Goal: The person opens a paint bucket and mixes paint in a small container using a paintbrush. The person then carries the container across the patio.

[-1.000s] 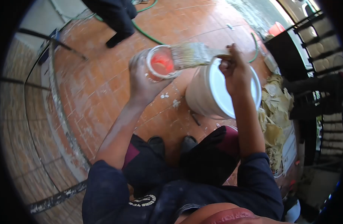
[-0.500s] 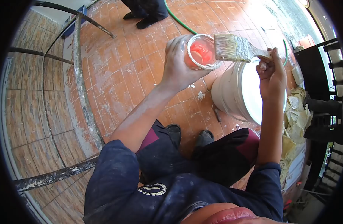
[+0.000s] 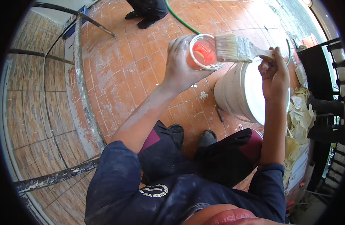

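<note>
My left hand [image 3: 178,63] is wrapped around a clear plastic cup [image 3: 200,64] with a whitish rim; something red shows inside it. My right hand [image 3: 273,73] pinches the handle of a wide paintbrush [image 3: 235,48]. The brush lies almost level, its pale, paint-stained bristles pointing left at the cup's rim. Whether the bristles touch the rim I cannot tell. Below the brush and partly behind my right forearm stands a white bucket [image 3: 232,92] with a bright white top.
Paint-spattered metal scaffold bars [image 3: 82,82] stand on the left before a tiled wall. Another person's legs [image 3: 148,11] are at the top, near a green hose [image 3: 181,22]. Crumpled yellowish paper [image 3: 302,116] lies right of the bucket. White spots mark the orange tile floor [image 3: 142,82].
The brush and my hands are in nearly the same place. The view has shifted very slightly, and the bristles look a little more blurred.
</note>
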The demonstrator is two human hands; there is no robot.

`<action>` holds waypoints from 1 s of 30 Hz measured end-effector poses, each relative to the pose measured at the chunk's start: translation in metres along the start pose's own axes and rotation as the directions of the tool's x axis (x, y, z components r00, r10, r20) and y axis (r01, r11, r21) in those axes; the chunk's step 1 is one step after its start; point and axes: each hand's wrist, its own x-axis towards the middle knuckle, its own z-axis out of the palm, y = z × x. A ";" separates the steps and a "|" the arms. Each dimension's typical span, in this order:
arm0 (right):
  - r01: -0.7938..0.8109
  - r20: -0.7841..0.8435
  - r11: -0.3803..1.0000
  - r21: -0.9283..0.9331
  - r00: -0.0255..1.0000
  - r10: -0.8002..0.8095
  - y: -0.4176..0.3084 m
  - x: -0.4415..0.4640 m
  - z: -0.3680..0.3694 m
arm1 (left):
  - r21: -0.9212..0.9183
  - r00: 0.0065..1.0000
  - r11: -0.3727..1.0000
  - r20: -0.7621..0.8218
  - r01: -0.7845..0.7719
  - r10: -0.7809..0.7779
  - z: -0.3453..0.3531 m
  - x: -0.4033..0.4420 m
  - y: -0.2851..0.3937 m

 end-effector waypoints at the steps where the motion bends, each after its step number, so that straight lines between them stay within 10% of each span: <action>1: -0.002 -0.016 1.000 -0.004 1.000 0.002 0.001 0.001 -0.002 | -0.016 1.000 1.000 0.001 -0.011 0.011 -0.001 0.001 0.000; 7: 0.075 0.030 0.993 -0.092 0.997 -0.073 0.009 -0.002 -0.007 | -0.344 0.982 0.922 0.120 0.177 -0.144 0.010 -0.004 0.002; 30: 0.037 -0.029 0.999 0.009 0.999 -0.037 0.002 -0.005 -0.002 | -0.198 0.970 0.957 0.165 0.211 -0.179 0.006 -0.011 0.007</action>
